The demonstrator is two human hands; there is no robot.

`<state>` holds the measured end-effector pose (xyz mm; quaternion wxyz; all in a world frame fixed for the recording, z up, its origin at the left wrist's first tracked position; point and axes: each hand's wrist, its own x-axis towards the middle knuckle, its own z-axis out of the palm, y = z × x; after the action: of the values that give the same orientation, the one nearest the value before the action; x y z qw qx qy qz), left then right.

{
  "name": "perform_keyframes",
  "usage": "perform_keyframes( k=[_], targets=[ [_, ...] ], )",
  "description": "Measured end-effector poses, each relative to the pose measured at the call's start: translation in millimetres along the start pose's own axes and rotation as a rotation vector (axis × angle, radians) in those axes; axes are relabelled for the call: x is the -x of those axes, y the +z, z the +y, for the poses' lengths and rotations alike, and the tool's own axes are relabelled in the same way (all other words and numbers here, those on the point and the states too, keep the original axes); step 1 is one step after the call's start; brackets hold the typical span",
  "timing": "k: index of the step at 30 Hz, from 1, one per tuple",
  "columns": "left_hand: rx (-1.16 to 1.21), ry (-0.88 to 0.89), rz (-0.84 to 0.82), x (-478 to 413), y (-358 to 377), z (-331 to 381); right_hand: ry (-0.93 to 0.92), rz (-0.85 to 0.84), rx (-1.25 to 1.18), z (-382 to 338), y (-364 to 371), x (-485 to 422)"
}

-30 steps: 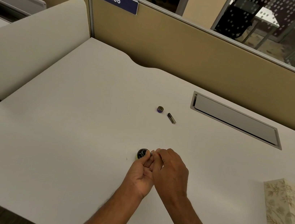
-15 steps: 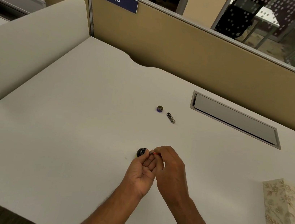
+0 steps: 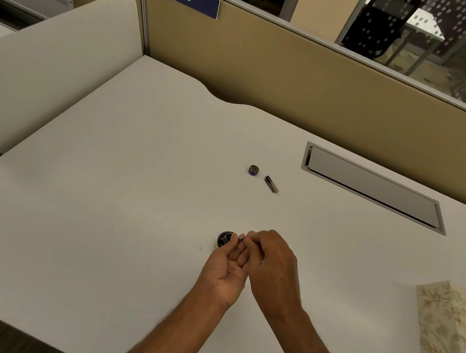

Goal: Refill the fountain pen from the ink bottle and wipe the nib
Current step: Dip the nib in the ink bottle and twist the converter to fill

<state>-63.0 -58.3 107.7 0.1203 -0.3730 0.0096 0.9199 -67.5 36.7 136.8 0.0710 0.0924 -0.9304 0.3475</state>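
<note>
I'm watching left hand (image 3: pixel 223 270) cupping, right hand (image 3: pixel 269 260) pinching a thin pen part (image 3: pixel 241 238); ink bottle (image 3: pixel 225 238) sitting open on surface (image 3: pixel 100 217) | risk: I'm judging a nudge tipping bottle; drips staining | tissue box (image 3: pixel 454 342) well apart

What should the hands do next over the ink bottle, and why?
Probably lower the small pen part pinched between the left hand and right hand into the ink bottle. The bottle sits open beside the fingers, with its cap and a dark pen piece set aside farther back. Wiping with the tissue box comes later.
</note>
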Motion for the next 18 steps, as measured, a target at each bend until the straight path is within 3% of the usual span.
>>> perform_keyframes(
  k=[18],
  targets=[
    [-0.011,-0.015,-0.046,7.2,3.5,0.0,0.003,0.033,0.061,-1.2,-0.8,-0.2]
  ],
)
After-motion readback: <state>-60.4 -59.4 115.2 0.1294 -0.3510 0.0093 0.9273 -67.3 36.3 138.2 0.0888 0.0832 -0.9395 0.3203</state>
